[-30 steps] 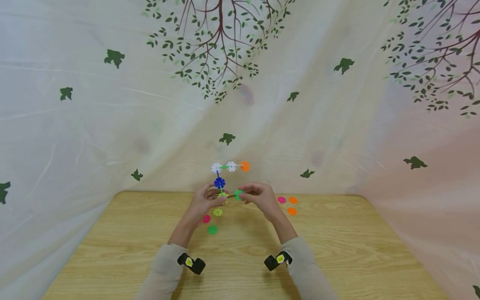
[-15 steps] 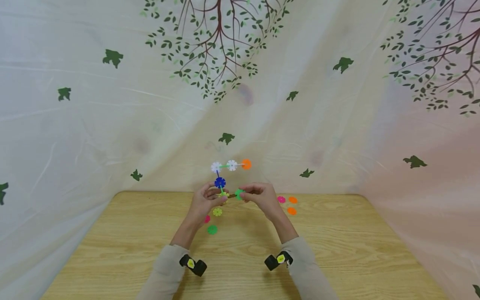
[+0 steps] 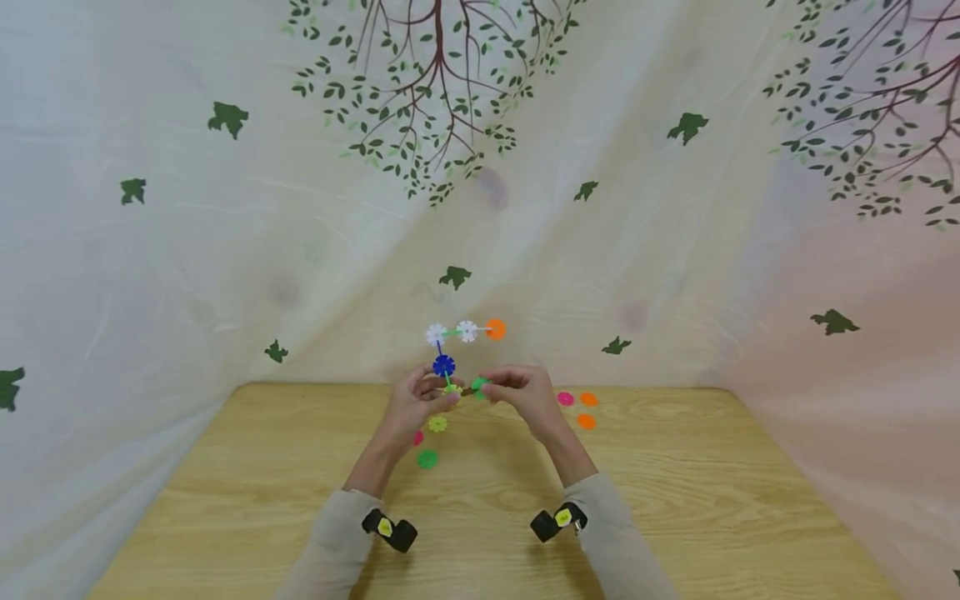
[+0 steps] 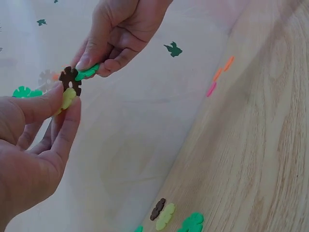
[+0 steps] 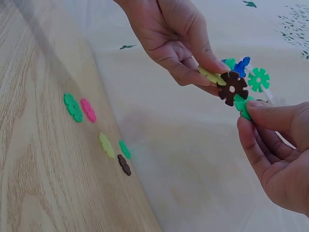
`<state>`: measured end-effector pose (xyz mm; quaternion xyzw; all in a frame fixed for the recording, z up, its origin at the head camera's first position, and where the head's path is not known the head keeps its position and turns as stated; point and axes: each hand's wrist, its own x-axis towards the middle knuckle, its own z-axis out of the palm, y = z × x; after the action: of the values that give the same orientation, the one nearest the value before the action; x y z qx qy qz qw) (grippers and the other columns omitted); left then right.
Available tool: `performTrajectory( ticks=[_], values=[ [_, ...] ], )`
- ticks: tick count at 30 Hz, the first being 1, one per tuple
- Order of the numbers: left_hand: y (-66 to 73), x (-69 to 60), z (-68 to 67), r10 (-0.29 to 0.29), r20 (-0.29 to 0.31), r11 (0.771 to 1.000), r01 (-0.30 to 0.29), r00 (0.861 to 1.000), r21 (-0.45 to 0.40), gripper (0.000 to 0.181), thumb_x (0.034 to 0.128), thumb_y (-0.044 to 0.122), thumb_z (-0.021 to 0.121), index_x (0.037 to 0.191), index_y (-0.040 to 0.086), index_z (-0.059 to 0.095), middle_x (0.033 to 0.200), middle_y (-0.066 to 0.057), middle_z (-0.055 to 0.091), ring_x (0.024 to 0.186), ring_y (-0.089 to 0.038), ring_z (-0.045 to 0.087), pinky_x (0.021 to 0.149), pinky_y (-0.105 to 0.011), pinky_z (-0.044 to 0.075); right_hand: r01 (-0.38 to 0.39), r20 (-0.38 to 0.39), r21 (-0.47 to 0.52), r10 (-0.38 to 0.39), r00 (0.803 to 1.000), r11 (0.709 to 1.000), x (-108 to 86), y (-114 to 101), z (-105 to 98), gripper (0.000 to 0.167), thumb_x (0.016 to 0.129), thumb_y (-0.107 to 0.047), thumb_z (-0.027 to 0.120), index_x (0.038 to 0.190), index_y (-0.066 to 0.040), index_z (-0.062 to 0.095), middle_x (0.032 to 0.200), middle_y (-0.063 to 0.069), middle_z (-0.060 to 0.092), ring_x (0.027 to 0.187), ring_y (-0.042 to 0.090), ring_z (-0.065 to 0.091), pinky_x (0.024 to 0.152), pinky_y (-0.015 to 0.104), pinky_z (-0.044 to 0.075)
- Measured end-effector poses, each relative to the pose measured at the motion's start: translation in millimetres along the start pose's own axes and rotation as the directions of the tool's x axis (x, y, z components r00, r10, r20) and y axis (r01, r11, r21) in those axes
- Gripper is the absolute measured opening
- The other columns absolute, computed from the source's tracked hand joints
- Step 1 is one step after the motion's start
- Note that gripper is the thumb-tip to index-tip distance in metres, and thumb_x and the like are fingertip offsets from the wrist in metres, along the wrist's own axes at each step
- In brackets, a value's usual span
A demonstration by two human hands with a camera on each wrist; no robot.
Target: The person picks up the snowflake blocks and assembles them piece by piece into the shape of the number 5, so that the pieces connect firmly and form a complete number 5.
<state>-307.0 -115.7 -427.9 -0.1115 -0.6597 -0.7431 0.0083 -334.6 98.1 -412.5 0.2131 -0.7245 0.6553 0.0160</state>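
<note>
A chain of notched discs is held up above the table's far edge. My left hand (image 3: 408, 411) pinches its yellow disc (image 4: 69, 98) between thumb and fingers. My right hand (image 3: 529, 402) pinches a green disc (image 5: 243, 105) at the chain's lower right end. Between the two hands a brown disc (image 5: 233, 89) joins the yellow and green ones. From the yellow disc the chain rises through a blue disc (image 3: 444, 365) to a white disc (image 3: 436, 335), then runs right to another white disc (image 3: 467, 331) and an orange disc (image 3: 495, 329). Fingertips partly cover the pinched discs.
On the wooden table (image 3: 495, 517), loose yellow (image 3: 438, 424), green (image 3: 427, 459) and pink (image 3: 418, 437) discs lie near my left hand, with a brown disc (image 5: 124, 165) beside them. Right of my right hand lie a pink disc (image 3: 566, 399) and two orange discs (image 3: 587, 422). A patterned cloth hangs behind.
My left hand and the chain have shifted slightly right, and the green disc now sits a little closer to the yellow one. Both hands keep their pinch.
</note>
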Motion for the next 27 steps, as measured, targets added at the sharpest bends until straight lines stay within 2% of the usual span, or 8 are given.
performTrajectory(
  ticks=[3,7,11,15,21,27],
  values=[
    [-1.0,-0.1,-1.7,-0.014,0.045,1.000,0.013,0.999,0.022,0.040,0.0934,-0.002,0.070,0.131,-0.001,0.057,0.115,-0.010,0.072,0.096,-0.015,0.067,0.087,-0.030,0.060,0.009,0.017,-0.012,-0.009,1.000,1.000,-0.2,0.1,-0.6,0.021,0.091,0.000,0.073,0.110,0.010,0.073,0.096,0.026,0.073,0.074,0.010,0.066,0.075,0.030,0.061],
    [-1.7,-0.3,-3.9,-0.019,0.089,0.999,0.016,0.996,0.037,0.040,0.0955,0.002,0.069,0.133,-0.003,0.056,0.122,-0.014,0.069,0.107,-0.019,0.067,0.096,-0.038,0.059,0.017,0.021,-0.023,-0.017,1.000,1.000,-1.5,-2.7,0.2,0.020,0.091,-0.001,0.074,0.108,0.008,0.074,0.096,0.027,0.072,0.074,0.010,0.066,0.074,0.028,0.060],
    [-2.3,0.2,-3.5,-0.016,0.114,0.998,0.009,0.993,0.064,0.037,0.0936,0.007,0.073,0.127,-0.004,0.061,0.117,-0.010,0.070,0.109,-0.019,0.066,0.095,-0.032,0.057,0.028,0.029,-0.044,-0.027,0.999,0.999,-2.3,-3.5,0.4,0.018,0.090,-0.002,0.075,0.106,0.006,0.076,0.096,0.027,0.073,0.074,0.012,0.066,0.072,0.025,0.059],
    [-2.8,1.7,-2.0,-0.025,0.125,0.995,0.013,0.992,0.094,0.032,0.0911,0.009,0.077,0.118,-0.004,0.068,0.110,-0.005,0.073,0.103,-0.018,0.065,0.090,-0.029,0.054,0.049,0.057,-0.080,-0.044,0.997,0.996,-2.1,-3.2,-0.9,0.016,0.090,-0.003,0.076,0.105,0.004,0.076,0.098,0.027,0.074,0.076,0.014,0.067,0.072,0.024,0.059],
    [-3.4,-0.1,-2.6,-0.100,0.113,0.988,0.086,0.989,0.125,0.036,0.0881,0.016,0.081,0.121,0.004,0.073,0.115,-0.004,0.076,0.105,-0.018,0.066,0.092,-0.032,0.053,0.065,0.084,-0.092,-0.057,0.995,0.994,-3.5,-5.5,-0.2,0.017,0.090,-0.002,0.075,0.105,0.005,0.076,0.101,0.028,0.073,0.080,0.021,0.069,0.073,0.024,0.060],
    [-2.2,-0.9,-2.9,-0.073,0.123,0.994,0.062,0.990,0.089,0.036,0.0894,0.017,0.080,0.122,0.003,0.072,0.112,-0.001,0.076,0.109,-0.020,0.065,0.096,-0.036,0.052,0.038,0.087,-0.054,-0.033,0.996,0.998,-3.5,-7.7,0.7,0.020,0.091,-0.003,0.075,0.108,0.006,0.075,0.102,0.029,0.073,0.079,0.014,0.068,0.073,0.026,0.061]
  ],
)
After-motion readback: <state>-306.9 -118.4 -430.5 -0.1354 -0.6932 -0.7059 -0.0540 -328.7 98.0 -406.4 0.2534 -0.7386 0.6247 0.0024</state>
